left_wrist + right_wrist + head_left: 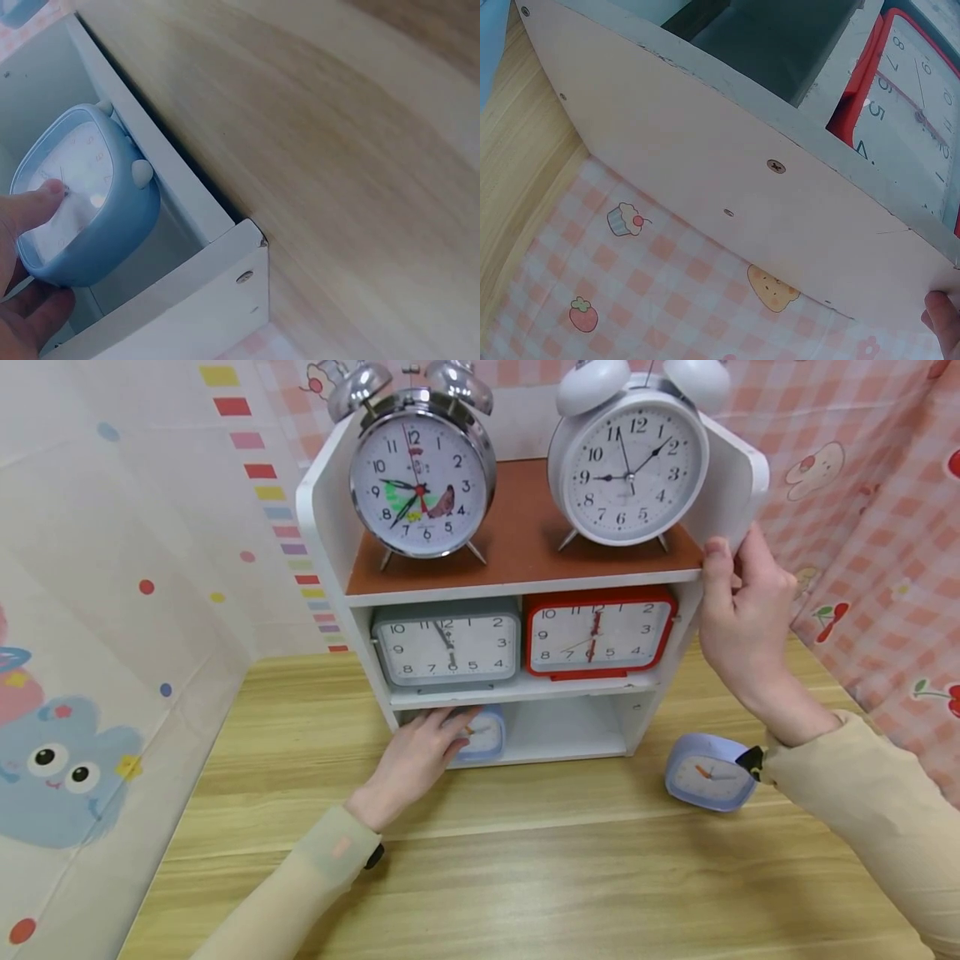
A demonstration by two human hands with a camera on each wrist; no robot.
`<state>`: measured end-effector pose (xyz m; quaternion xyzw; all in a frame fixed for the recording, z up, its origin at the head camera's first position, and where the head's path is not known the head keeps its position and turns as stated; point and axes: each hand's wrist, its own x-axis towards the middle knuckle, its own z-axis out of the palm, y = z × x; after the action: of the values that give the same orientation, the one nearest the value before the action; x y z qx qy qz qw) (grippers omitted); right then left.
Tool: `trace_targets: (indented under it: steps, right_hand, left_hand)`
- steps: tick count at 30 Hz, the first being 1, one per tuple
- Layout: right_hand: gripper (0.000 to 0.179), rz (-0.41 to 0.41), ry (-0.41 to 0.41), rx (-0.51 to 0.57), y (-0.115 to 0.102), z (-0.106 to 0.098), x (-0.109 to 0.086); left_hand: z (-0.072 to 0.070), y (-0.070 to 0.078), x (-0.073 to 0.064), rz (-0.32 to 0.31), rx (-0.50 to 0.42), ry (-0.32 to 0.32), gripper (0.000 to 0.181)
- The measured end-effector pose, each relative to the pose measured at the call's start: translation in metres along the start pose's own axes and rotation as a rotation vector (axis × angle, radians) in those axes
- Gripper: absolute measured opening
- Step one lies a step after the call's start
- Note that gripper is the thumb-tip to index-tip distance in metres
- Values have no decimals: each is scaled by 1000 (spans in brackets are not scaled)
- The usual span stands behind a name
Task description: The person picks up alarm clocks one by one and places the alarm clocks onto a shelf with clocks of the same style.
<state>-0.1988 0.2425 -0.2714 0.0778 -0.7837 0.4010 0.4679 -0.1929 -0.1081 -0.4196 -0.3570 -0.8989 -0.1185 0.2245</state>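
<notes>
My left hand (411,758) reaches into the bottom compartment of the white shelf (540,583) and holds a small blue alarm clock (489,735). In the left wrist view, the thumb lies on the face of this blue clock (90,206) while the other fingers curl at its side. My right hand (750,618) grips the shelf's right side panel, its thumb near the front edge. A second small blue alarm clock (708,779) sits on the table below the right forearm, partly covered by the wristband.
A silver twin-bell clock (435,518) and a white twin-bell clock (630,514) stand on the top board. The middle compartment holds a grey clock (480,652) and a red-framed clock (562,639). Patterned cloth walls surround the wooden table (525,868).
</notes>
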Motion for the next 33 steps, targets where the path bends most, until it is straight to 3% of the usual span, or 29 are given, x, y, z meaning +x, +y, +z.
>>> trace_targets:
  steps: [10, 18, 22, 27, 33]
  right_hand:
    - [35, -7, -8, -2, -1, 2, 0]
    - [35, -3, -2, -3, -3, 2, -1]
    - [35, 6, 7, 7, -2, 2, 0]
    - [35, -6, -6, 13, -1, 0, 0]
    - [38, -8, -55, 38, -3, -5, 0]
  left_hand:
    - [-1, -2, -2, -5, 5, -1, 51]
    - [-3, -4, -6, 31, 6, 33, 52]
    - [-7, -5, -9, 86, -5, 111, 51]
    - [-13, -7, -15, 210, -36, 256, 48]
    - [-24, -6, -23, 280, -104, 318, 34]
